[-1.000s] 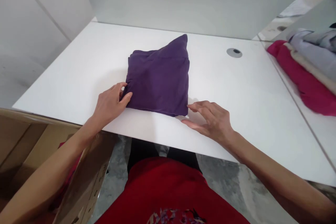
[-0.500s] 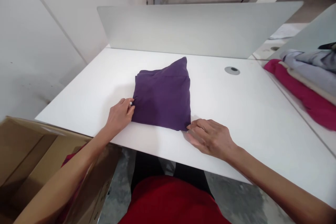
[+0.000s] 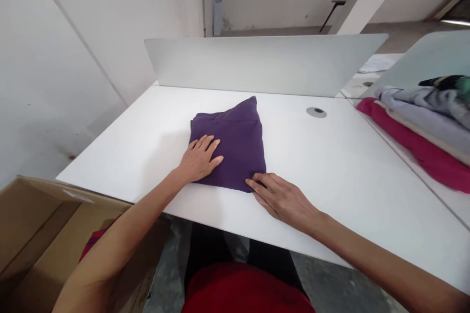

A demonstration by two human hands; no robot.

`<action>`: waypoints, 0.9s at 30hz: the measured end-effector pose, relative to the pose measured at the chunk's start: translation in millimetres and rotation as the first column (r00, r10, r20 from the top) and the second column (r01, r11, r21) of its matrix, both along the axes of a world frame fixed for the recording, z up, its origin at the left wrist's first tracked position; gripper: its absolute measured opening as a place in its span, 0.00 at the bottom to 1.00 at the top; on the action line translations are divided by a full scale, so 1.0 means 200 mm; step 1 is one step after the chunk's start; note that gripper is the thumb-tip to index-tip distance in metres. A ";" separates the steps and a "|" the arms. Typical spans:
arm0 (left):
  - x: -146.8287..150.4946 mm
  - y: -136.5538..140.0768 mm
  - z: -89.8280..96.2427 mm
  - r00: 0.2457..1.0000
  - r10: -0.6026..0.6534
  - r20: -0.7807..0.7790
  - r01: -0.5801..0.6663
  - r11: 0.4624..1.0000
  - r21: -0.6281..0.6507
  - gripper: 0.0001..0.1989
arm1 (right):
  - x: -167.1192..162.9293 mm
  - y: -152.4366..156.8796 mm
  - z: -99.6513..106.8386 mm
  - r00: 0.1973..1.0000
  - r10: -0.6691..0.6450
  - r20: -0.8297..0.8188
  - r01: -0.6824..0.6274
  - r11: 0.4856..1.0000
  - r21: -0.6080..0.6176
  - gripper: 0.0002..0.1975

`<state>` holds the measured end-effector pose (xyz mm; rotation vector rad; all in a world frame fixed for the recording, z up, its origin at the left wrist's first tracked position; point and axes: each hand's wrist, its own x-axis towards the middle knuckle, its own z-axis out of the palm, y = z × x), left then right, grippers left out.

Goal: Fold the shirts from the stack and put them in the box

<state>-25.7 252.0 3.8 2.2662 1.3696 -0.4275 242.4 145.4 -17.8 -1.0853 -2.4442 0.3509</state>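
Observation:
A folded purple cloth (image 3: 235,142), perhaps a garment, lies on the white table (image 3: 154,122), its far right corner rising to a point. My left hand (image 3: 200,159) rests flat on its left part, palm down with the fingers spread. At the near right corner, my right hand (image 3: 284,199) has its fingertips on top and the thumb low by the edge, gripping the cloth there. The thumb tip is partly hidden.
An open cardboard box (image 3: 40,220) with some red cloth inside stands below the table's left front edge. Folded fabrics (image 3: 422,132) are stacked at the right. A low divider panel (image 3: 257,63) runs along the back, and a round cable grommet (image 3: 316,112) sits in the tabletop.
My left hand has moved from the cloth's left edge onto its top and opened flat. My right hand has stayed at the near right corner, its fingers now further over it. The view has tilted up.

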 end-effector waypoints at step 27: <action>-0.04 0.61 -0.36 0.933 0.348 -0.089 -0.332 0.930 0.158 0.17 | -0.26 0.59 -0.43 0.919 -0.359 0.161 0.393 0.812 -0.431 0.40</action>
